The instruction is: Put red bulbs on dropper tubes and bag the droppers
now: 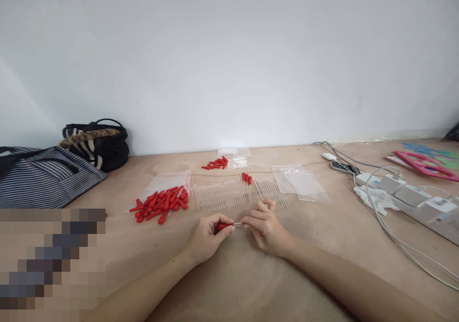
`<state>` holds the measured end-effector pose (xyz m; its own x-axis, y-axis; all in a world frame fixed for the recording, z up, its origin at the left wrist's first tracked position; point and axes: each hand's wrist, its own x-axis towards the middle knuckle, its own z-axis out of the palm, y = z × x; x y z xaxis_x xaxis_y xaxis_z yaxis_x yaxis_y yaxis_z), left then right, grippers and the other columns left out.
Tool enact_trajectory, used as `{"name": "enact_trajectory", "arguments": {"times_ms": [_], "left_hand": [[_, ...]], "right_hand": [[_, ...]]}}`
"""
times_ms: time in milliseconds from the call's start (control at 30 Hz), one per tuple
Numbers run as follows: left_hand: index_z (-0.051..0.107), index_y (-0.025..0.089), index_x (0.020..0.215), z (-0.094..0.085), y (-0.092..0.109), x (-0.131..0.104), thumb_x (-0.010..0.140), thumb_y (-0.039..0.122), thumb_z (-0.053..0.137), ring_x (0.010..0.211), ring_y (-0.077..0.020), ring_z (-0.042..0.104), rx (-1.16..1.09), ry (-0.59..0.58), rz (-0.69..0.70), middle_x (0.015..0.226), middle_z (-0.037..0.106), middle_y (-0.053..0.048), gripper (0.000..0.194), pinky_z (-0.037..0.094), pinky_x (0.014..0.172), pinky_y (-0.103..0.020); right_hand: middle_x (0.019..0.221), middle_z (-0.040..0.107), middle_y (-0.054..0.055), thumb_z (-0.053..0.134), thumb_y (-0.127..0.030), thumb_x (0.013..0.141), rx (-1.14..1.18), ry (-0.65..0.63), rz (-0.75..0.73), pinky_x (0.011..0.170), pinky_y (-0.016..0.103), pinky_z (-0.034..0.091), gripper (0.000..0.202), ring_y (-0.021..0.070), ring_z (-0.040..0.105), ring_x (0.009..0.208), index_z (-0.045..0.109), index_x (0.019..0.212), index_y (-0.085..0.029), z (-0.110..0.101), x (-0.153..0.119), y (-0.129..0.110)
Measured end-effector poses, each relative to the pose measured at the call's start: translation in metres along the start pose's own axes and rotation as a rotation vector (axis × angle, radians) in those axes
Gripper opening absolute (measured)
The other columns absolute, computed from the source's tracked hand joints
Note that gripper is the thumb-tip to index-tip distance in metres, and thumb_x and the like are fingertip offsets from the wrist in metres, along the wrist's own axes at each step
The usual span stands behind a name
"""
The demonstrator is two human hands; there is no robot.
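Note:
Near the middle of the table, my left hand is closed on a red rubber dropper bulb. My right hand pinches a thin clear glass tube, whose end meets the bulb's mouth; I cannot tell how far in it sits. Just beyond the hands lie a row of glass tubes and a smaller row of tubes. Between these rows lie three droppers with red bulbs fitted. To the left is a pile of red bulbs.
Farther back are small red bulbs and more tubes. Clear plastic bags lie to the right. A power strip with chargers and cables occupies the right side, near pink scissors-like handles. Bags stand at left.

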<state>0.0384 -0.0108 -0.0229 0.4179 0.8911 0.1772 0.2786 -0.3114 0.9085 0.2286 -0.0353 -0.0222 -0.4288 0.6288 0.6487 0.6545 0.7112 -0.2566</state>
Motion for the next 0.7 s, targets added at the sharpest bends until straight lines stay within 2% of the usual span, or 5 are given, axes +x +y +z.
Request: {"name": "enact_trajectory", "arguments": {"times_ms": [300, 433, 500, 600, 700], "left_hand": [[0.064, 0.015, 0.076, -0.001, -0.001, -0.002, 0.072, 0.027, 0.059, 0.062, -0.0139, 0.057, 0.077, -0.003, 0.02, 0.069, 0.065, -0.002, 0.014, 0.046, 0.059, -0.024], [0.059, 0.017, 0.092, -0.005, -0.001, 0.0, 0.071, 0.029, 0.062, 0.071, -0.0149, 0.059, 0.076, -0.014, 0.013, 0.076, 0.065, -0.001, 0.025, 0.047, 0.067, -0.025], [0.056, 0.018, 0.094, -0.007, -0.002, 0.001, 0.071, 0.029, 0.062, 0.072, -0.015, 0.059, 0.094, -0.006, 0.019, 0.077, 0.064, -0.001, 0.027, 0.047, 0.068, -0.025], [0.057, 0.017, 0.082, -0.006, -0.001, 0.001, 0.074, 0.031, 0.058, 0.067, -0.0141, 0.057, 0.159, -0.019, 0.041, 0.07, 0.062, 0.0, 0.016, 0.046, 0.063, -0.024], [0.056, 0.018, 0.089, -0.007, 0.001, 0.0, 0.076, 0.029, 0.056, 0.072, -0.015, 0.058, 0.176, -0.034, 0.052, 0.077, 0.063, -0.001, 0.017, 0.046, 0.067, -0.026]], "right_hand": [[0.062, 0.054, 0.001, 0.041, -0.013, 0.08, 0.032, -0.013, -0.022, 0.074, 0.033, 0.022, 0.021, 0.014, 0.041, 0.071, 0.061, 0.081, -0.018, 0.003, 0.004, -0.002], [0.068, 0.059, 0.001, 0.043, -0.018, 0.084, 0.007, -0.045, 0.02, 0.077, 0.034, 0.021, 0.019, 0.0136, 0.043, 0.074, 0.062, 0.085, -0.02, -0.001, 0.007, 0.001], [0.069, 0.061, 0.0, 0.045, -0.022, 0.084, -0.026, -0.067, 0.054, 0.079, 0.034, 0.019, 0.017, 0.0135, 0.045, 0.077, 0.061, 0.087, -0.021, -0.005, 0.008, 0.003], [0.067, 0.06, -0.001, 0.049, -0.027, 0.083, -0.102, -0.108, 0.078, 0.081, 0.035, 0.016, 0.014, 0.0135, 0.046, 0.078, 0.062, 0.081, -0.023, -0.01, 0.007, 0.004], [0.066, 0.06, -0.002, 0.052, -0.027, 0.08, -0.158, -0.158, 0.069, 0.079, 0.035, 0.016, 0.013, 0.0137, 0.046, 0.077, 0.062, 0.073, -0.022, -0.012, 0.006, 0.004]]}}
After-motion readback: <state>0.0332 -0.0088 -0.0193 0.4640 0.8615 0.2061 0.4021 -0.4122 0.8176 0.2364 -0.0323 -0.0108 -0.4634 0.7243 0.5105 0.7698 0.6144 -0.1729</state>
